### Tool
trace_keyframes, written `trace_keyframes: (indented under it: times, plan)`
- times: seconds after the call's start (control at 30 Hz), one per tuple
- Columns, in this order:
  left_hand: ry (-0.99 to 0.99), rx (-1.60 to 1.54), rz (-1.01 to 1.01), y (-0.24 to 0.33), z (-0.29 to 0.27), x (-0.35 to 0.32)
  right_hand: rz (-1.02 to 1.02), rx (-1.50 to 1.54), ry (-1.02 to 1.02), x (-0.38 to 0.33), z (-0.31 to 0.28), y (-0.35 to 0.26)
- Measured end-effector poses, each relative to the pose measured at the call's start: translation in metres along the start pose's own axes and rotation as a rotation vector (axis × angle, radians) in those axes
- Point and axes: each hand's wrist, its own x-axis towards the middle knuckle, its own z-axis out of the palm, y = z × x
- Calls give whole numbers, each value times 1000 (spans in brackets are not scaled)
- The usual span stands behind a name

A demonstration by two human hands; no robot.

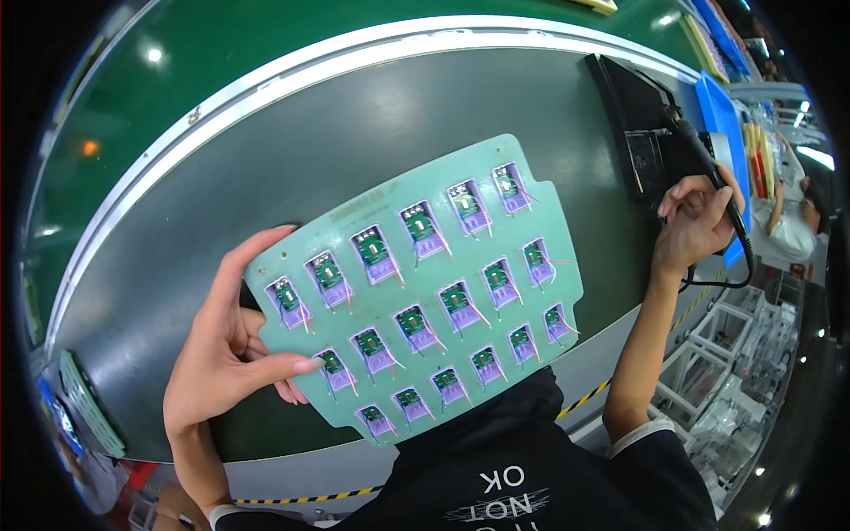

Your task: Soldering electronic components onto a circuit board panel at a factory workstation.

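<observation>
A pale green fixture plate (460, 257) lies tilted above a dark conveyor belt (292, 142). It carries several small green circuit boards (414, 323) seated in purple holders, with thin wires. My left hand (232, 345) grips the plate's left edge, thumb on top near a lower board, fingers under the plate. My right hand (699, 221) is off to the right, closed round a black pen-shaped tool (708, 164) with a black cable (742, 261) hanging from it. The tool points up toward a black stand.
A black box-shaped stand (637, 115) sits at the belt's right end. Blue trays (724, 115) stand behind it. A green floor (230, 44) lies beyond the belt's pale rim (292, 66). Another person (797, 221) works far right. White racks (735, 372) stand below right.
</observation>
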Motion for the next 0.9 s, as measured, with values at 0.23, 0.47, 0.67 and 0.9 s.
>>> trace_keyframes:
  times: [0.23,0.47,0.67,0.9]
  plan:
    - [-15,41,24,-3,-2,-1,25,-20,28,0,2,-3]
    - [-6,66,43,-2,0,0,13,2,16,1,-2,0]
    - [0,60,46,-2,-1,0,10,-8,14,2,-4,1]
    - [-29,43,40,-5,-7,-1,32,-30,20,0,1,-2]
